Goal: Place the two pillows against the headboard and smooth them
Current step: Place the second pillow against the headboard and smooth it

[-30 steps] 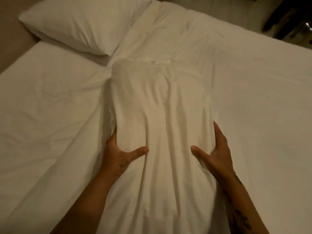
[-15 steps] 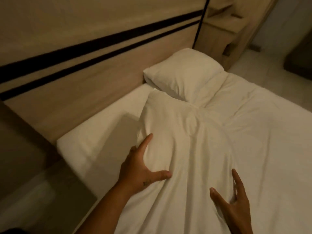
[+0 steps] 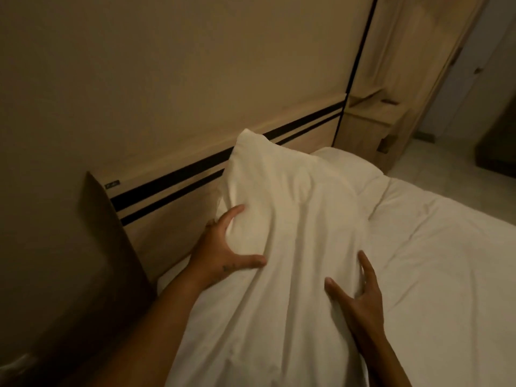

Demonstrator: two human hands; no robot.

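The person is holding a soft white cotton-cased pillow (image 3: 287,219) by its two long sides, the left hand (image 3: 223,255) on one flank and the right hand (image 3: 360,294) on the other, so that it is standing up on end above the white-sheeted bed (image 3: 446,261). Both hands are closing on the pillow with fingers splayed wide and thumbs digging into the front face; gripping both edges this way is probably keeping the floppy filling from folding while it is being steered toward the pale wood-grain headboard (image 3: 173,224) with its two black horizontal stripes. The top corner of the pillow is rising in front of those stripes, but whether it is touching the board cannot be told. The case is hanging loose, falling in long vertical creases between the hands. A second plump white pillow (image 3: 354,169) is lying flat farther along the bed, at the foot of the headboard, partly hidden behind the held one. The sheet beside it is showing shallow wrinkles.
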